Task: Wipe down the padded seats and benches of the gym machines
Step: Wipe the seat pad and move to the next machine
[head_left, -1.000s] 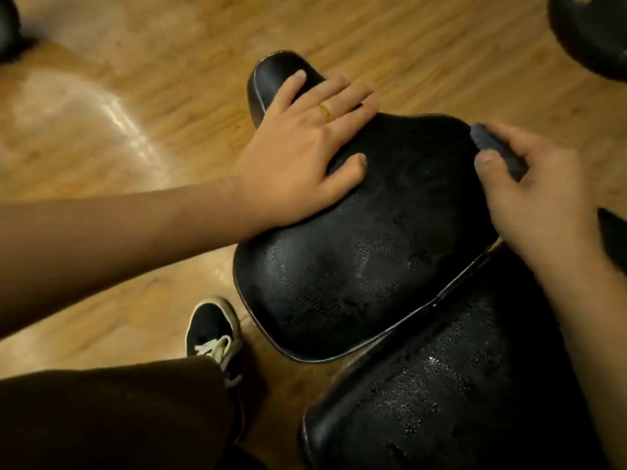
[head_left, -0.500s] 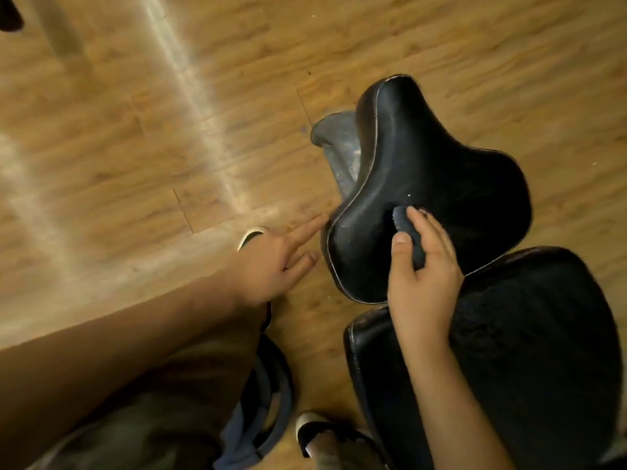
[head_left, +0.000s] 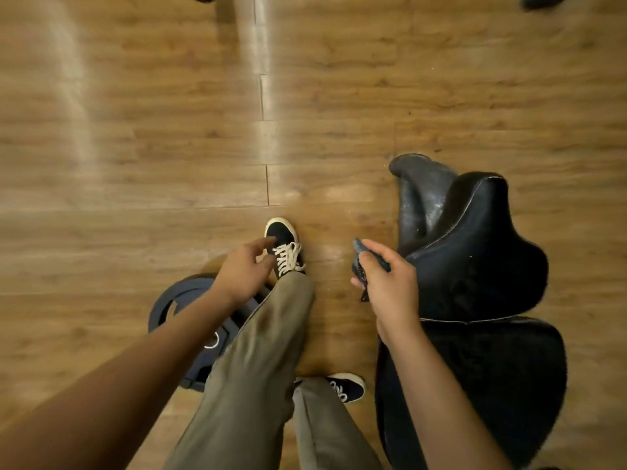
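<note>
Floor [head_left: 135,147] of wood-grain planks is seen from above across the whole view, laid in long boards with thin joints; two pale streaks of glare are cast over it, one at the left and one near the middle; dark shapes are cut off at the top edge and cannot be identified. At the right a black padded seat [head_left: 475,259] is shown, edged with light piping and flecked with pale specks, its narrow end raised over a dusty dark support [head_left: 417,191]; just below it, touching along the seam, a second black pad [head_left: 492,385] is seen, its surface blurred. A dark grey cloth [head_left: 358,264] is pinched between the thumb and curled fingers of the right hand [head_left: 390,290], which is held just beside the seat's left edge; whether the cloth touches the padding cannot be told. The left hand [head_left: 242,269] is held over the floor, well apart from the seat, fingers loosely curled with the forefinger a little extended, nothing gripped. Under the left forearm a dark weight plate [head_left: 176,303] lies flat on the boards; olive trousers [head_left: 264,351] and two black shoes with white laces [head_left: 283,239] are seen between the arms.
</note>
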The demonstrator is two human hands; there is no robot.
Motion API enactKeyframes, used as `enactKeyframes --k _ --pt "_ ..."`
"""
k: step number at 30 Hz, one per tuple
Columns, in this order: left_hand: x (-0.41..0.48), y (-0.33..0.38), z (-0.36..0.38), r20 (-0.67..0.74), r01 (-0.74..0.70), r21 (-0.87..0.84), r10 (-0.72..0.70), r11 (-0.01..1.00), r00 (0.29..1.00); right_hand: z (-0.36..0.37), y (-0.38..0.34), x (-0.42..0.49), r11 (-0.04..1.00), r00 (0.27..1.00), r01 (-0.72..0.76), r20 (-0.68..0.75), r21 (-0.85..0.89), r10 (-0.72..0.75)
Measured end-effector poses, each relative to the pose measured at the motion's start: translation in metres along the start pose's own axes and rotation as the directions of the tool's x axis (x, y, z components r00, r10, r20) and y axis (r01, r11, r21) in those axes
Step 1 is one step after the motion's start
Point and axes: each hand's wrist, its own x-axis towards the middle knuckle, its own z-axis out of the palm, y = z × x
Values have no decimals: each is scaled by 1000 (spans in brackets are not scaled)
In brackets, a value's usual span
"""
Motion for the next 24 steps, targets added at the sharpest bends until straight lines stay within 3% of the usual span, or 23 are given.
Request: enactKeyframes --k 7,12,16,24 --pt "-8 -4 -104 2 44 -89 -44 995 999 73 -69 -11 983 994 -13 108 -186 34" --pt "-25 -21 -165 41 86 -96 -82 992 996 127 -121 -23 892 956 160 293 -422 -33" --pt "-47 -34 -207 65 124 -140 -116 982 991 161 -164 -37 822 932 235 361 -519 -38" --pt "-95 -40 -281 6 179 -262 -184 948 983 211 -261 -58 767 900 351 418 -537 -120"
